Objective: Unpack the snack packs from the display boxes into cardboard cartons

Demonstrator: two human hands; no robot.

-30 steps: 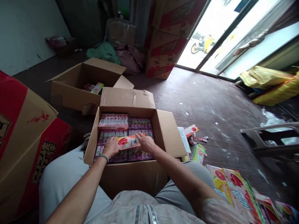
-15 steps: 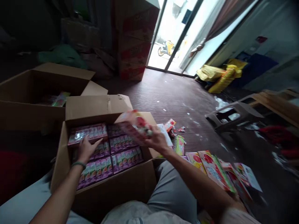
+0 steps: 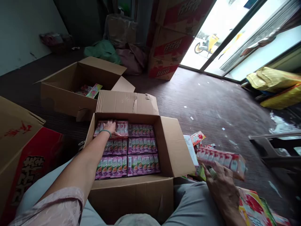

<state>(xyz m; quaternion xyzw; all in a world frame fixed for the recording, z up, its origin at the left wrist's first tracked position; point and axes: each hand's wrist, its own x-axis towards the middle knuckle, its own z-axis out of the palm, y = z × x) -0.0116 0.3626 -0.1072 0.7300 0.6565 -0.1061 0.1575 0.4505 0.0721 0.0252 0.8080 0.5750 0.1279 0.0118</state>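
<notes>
An open cardboard box [image 3: 174, 147] stands between my knees, filled with rows of small purple and green packs [image 3: 138, 150]. My left hand [image 3: 110, 127] reaches to the box's far left corner and lies on a wrapped pack there [image 3: 121, 128], fingers curled on it. To the right of the box, my right hand [image 3: 217, 177] is closed on a wrapped row of pink and red packs [image 3: 222, 160], held over the floor. Flat colourful cartons [image 3: 255, 208] lie under that hand at the lower right.
A second open box [image 3: 63, 84] with a few packs sits behind the first. A red printed carton [image 3: 21, 153] stands at my left, stacked red cartons [image 3: 169, 47] at the back. Loose packs [image 3: 197, 138] litter the floor; a plastic stool [image 3: 275, 147] and yellow sacks [image 3: 272, 83] lie right.
My right hand has carried a pack out of the box to its right side and now holds a wrapped row of packs. My left hand has moved to the far left corner.
</notes>
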